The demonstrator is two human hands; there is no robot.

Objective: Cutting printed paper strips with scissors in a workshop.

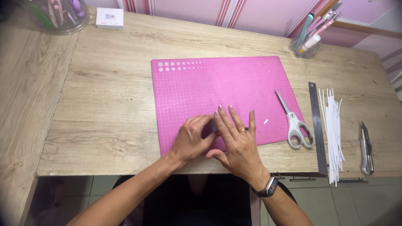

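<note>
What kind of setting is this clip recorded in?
Probably a home craft desk: a pink cutting mat on a wooden table, with scissors, a metal ruler and cut white paper strips beside it.
</note>
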